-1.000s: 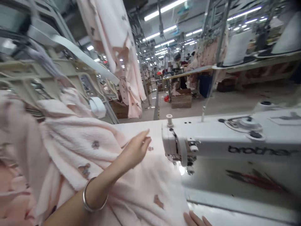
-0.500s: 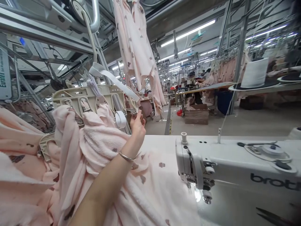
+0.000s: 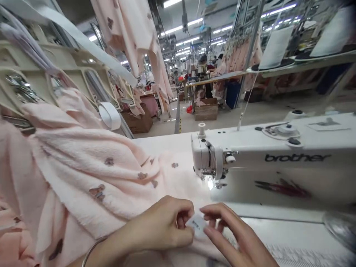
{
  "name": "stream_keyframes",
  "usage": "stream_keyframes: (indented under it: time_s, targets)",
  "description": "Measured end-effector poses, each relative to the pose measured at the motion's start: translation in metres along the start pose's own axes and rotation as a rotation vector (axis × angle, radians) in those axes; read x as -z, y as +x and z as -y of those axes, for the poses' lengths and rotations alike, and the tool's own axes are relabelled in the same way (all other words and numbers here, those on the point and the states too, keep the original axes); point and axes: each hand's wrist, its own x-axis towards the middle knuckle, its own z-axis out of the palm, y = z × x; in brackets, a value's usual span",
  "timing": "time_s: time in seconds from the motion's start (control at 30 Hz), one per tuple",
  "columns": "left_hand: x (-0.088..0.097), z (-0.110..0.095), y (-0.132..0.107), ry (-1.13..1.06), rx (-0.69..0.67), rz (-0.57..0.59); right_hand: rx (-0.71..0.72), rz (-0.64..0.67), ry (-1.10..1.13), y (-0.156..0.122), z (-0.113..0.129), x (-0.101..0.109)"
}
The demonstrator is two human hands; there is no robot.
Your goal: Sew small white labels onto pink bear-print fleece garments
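Left hand (image 3: 167, 224) has come down near the right hand (image 3: 236, 237), pinching a white label (image 3: 197, 224) between them.
Whether the right grips, I cannot tell; slackening fingertips could lose it in pink cloth (image 3: 122, 187) at ten o'clock.

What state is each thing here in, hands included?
White label: held, printed side visible.
Left hand: curled, pinching the label.
Right hand: fingers at the label; grip unclear.
Pink fabric: draped in folds.
Machine lamp: lit.
White tape roll: coiled.
Thread cones: standing.
Ceiling lights: on.
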Motion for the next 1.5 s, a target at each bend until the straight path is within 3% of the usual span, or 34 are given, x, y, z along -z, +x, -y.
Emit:
stream_keyframes:
  time_s: [0.07, 0.1, 0.23, 0.33, 0.47, 0.57, 1.0, 1.13, 1.2, 1.3, 1.4, 1.5]
  targets:
    - [-0.004, 0.007, -0.006, 0.094, -0.04, -0.041, -0.065, 0.135, 0.145, 0.011, 0.01, -0.007]
    - [-0.006, 0.012, -0.007, 0.046, -0.043, -0.057, -0.111, 0.139, 0.207, 0.014, 0.012, -0.012]
    - [-0.015, 0.033, -0.002, -0.432, -0.005, -0.145, -0.255, 0.025, 0.353, 0.013, 0.005, -0.031]
    - [-0.023, 0.042, 0.001, -0.603, 0.065, -0.185, -0.279, 0.027, 0.394, 0.009, -0.002, -0.039]
    - [-0.025, 0.044, 0.0, -0.619, 0.127, -0.165, -0.341, 0.012, 0.427, 0.006, 0.002, -0.041]
    - [-0.023, 0.044, -0.002, -0.613, 0.096, -0.167, -0.37, -0.039, 0.431, 0.005, 0.009, -0.04]
    - [-0.025, 0.042, 0.003, -0.608, 0.082, -0.182, -0.343, -0.077, 0.357, 0.003, 0.012, -0.034]
    - [-0.012, 0.029, 0.012, -0.372, 0.053, -0.255, -0.214, -0.178, 0.139, -0.005, -0.007, -0.024]
    - [-0.004, 0.024, 0.028, -0.113, 0.014, -0.313, -0.037, -0.237, -0.105, -0.011, -0.025, -0.02]
    - [0.0, 0.033, 0.062, 0.214, -0.064, -0.356, 0.309, -0.22, -0.504, -0.018, -0.054, -0.02]
    - [-0.004, 0.054, 0.094, 0.28, -0.144, -0.316, 0.47, -0.192, -0.723, -0.02, -0.069, -0.026]
    - [-0.006, 0.069, 0.108, 0.226, -0.179, -0.274, 0.457, -0.214, -0.729, -0.015, -0.07, -0.029]
